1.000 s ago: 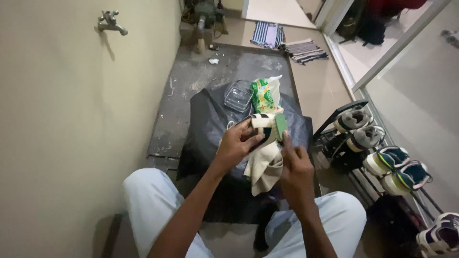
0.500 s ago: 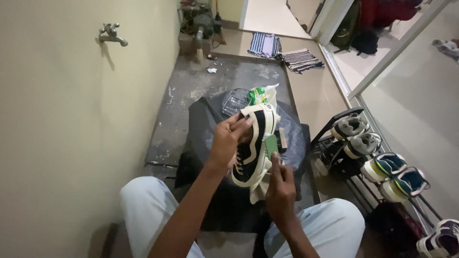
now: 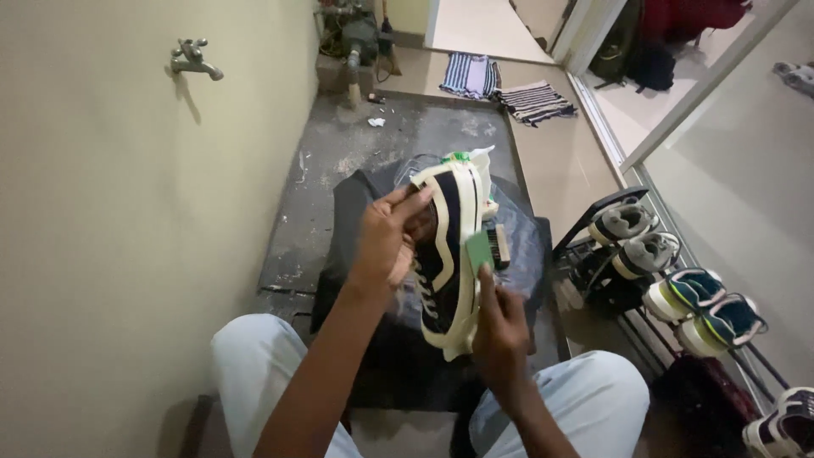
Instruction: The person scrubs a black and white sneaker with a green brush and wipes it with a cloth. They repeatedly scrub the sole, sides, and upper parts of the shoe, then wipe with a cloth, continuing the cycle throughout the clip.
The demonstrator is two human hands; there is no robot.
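Someone sat scrubbing a sneaker over a dark plastic sheet.

The left hand [image 3: 392,242] held the navy and cream sneaker [image 3: 449,254] up on its side above the knees, fingers clamped round its upper. The right hand [image 3: 500,326] had its fingers closed on a green brush [image 3: 485,248], pressed against the sole edge. A shoe rack [image 3: 670,280] stood nearby at the right.

Wall tap [image 3: 195,61], striped mats [image 3: 509,89], shoe rack [image 3: 678,288] with sneakers
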